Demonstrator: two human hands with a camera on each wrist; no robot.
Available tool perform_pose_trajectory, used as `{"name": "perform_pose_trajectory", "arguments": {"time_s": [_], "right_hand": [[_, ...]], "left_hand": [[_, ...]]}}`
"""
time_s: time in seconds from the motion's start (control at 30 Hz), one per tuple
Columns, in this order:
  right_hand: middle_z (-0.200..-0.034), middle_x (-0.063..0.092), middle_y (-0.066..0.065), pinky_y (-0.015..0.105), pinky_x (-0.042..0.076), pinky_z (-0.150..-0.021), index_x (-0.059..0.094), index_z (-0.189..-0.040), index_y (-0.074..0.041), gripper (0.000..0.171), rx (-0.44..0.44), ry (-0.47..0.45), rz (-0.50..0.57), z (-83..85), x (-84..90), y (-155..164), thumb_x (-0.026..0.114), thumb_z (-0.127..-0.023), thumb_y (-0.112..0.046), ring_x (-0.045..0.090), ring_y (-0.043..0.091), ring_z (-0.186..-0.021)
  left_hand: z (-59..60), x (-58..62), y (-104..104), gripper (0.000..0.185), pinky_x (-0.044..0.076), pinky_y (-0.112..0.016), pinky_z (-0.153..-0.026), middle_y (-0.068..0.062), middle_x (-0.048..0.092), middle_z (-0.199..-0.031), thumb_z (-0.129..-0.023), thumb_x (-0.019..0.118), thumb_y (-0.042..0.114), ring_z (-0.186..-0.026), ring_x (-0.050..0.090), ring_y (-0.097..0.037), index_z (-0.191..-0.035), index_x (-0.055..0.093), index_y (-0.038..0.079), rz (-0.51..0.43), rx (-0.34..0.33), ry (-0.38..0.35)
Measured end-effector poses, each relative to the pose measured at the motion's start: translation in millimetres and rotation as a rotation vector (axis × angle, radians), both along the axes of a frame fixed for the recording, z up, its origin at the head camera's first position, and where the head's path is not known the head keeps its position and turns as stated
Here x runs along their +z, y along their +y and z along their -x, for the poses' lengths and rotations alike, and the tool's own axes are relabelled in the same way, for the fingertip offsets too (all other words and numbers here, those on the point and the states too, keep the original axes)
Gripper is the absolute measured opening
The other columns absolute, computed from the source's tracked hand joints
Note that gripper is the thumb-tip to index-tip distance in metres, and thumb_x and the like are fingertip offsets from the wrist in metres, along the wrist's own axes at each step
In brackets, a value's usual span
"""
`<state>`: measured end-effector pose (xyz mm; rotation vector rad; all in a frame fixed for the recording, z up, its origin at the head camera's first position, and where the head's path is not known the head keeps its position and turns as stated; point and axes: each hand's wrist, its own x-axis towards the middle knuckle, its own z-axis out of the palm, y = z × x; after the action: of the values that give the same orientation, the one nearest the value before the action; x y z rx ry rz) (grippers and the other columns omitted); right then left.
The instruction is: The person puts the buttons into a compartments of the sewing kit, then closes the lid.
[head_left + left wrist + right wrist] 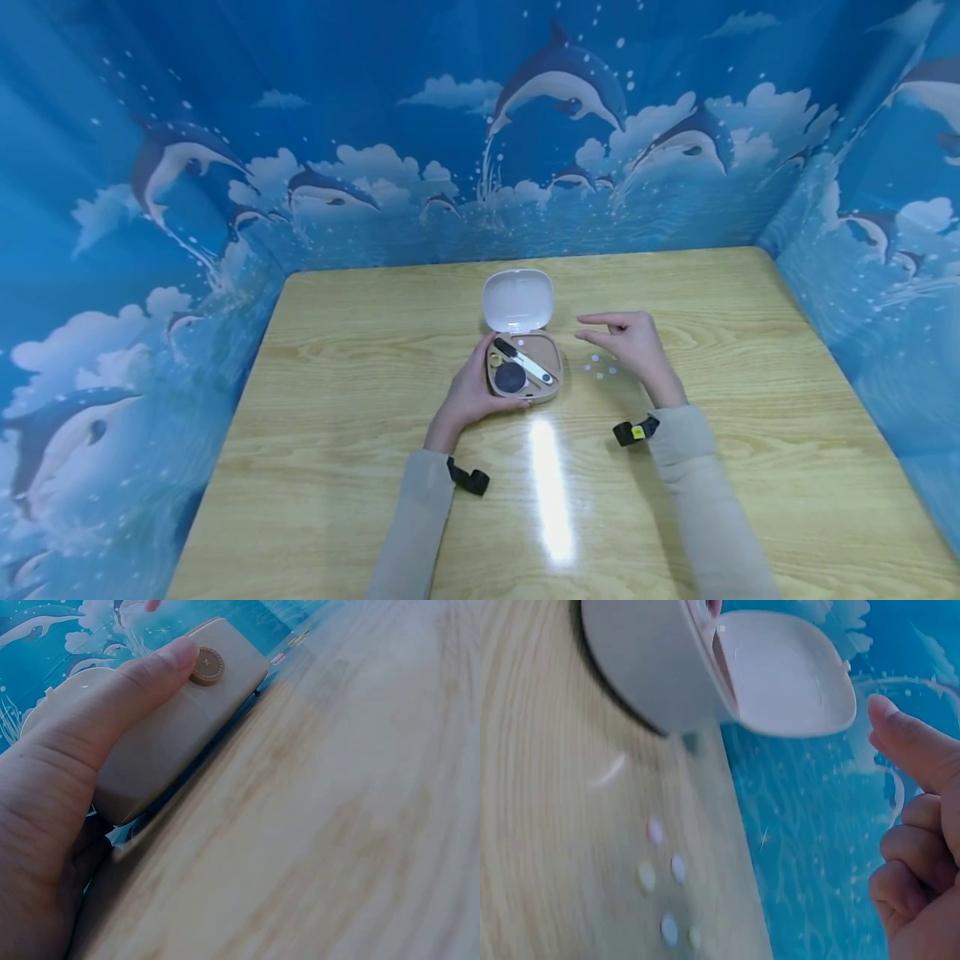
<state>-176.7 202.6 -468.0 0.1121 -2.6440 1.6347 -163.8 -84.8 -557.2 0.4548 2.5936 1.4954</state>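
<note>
A small beige case [557, 387] stands on the table with its white lid [517, 300] raised. My left hand [474, 385] grips the case from its left side; in the left wrist view the thumb [154, 671] lies against a round brown button [208, 666] on the front. Inside lie a black-and-white stick-like tool [534, 365], a dark round disc [510, 377], a small gold piece [495, 360] and a tiny pinkish disc [521, 342]. To the right of the case hovers my right hand [633, 340], thumb and forefinger stretched apart, nothing visible between them, the other fingers bent.
Several tiny pale discs [596, 358] are scattered on the wooden table [337, 375] right of the case, near my right hand. A blue dolphin-printed curtain [420, 150] surrounds the table's back and sides. Each wrist wears a black camera strap [468, 479].
</note>
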Motion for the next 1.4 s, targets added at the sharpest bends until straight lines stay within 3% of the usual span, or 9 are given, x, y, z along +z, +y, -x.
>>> {"name": "perform_pose_trajectory", "arguments": {"time_s": [0.17,0.43,0.67,1.03,1.4], "right_hand": [[-0.05,0.027,-0.007,0.029,0.028,-0.04,0.078,-0.108,-0.011,0.037,-0.034,0.015,-0.014,-1.6,-7.9,15.0,0.085,-0.079,-0.034,0.024,0.01,-0.045],[-0.072,0.046,0.007,0.029,0.032,-0.051,0.079,-0.106,-0.011,0.032,-0.023,0.074,-0.039,-3.2,-26.0,29.4,0.084,-0.08,-0.029,0.033,0.016,-0.062],[-0.086,0.041,0.018,0.032,0.033,-0.059,0.078,-0.108,-0.011,0.037,-0.036,-0.004,-0.06,-5.3,-44.1,34.6,0.086,-0.077,-0.029,0.034,0.021,-0.074],[-0.091,0.042,0.015,0.033,0.033,-0.064,0.078,-0.105,-0.008,0.033,-0.006,-0.041,-0.106,-3.5,-62.4,39.3,0.086,-0.078,-0.024,0.035,0.023,-0.08],[-0.088,0.042,0.009,0.034,0.029,-0.07,0.08,-0.094,-0.01,0.022,0.011,0.031,-0.163,2.7,-78.2,39.2,0.087,-0.076,-0.02,0.036,0.023,-0.081]], "left_hand": [[0.4,-0.7,-0.6,0.133,0.031,-0.051,-0.115,-0.002,0.031,-0.159,-0.054,0.093,0.057,-0.142,0.035,-0.028,-0.158,0.013,0.038,-0.006,-0.01,0.002],[1.0,-0.7,-1.0,0.133,0.031,-0.051,-0.115,-0.001,0.032,-0.159,-0.054,0.094,0.056,-0.142,0.035,-0.028,-0.158,0.013,0.039,-0.011,-0.016,0.003],[0.7,-0.2,-0.7,0.133,0.031,-0.051,-0.115,-0.002,0.032,-0.159,-0.053,0.094,0.057,-0.142,0.035,-0.028,-0.158,0.015,0.036,-0.01,-0.01,0.014],[-0.1,1.1,-1.1,0.133,0.031,-0.051,-0.115,-0.002,0.033,-0.159,-0.053,0.094,0.057,-0.142,0.036,-0.028,-0.158,0.015,0.037,-0.011,-0.012,0.01],[0.8,0.4,-1.4,0.132,0.031,-0.05,-0.115,-0.002,0.033,-0.159,-0.054,0.094,0.054,-0.142,0.036,-0.028,-0.158,0.014,0.036,-0.003,-0.015,0.017]]}}
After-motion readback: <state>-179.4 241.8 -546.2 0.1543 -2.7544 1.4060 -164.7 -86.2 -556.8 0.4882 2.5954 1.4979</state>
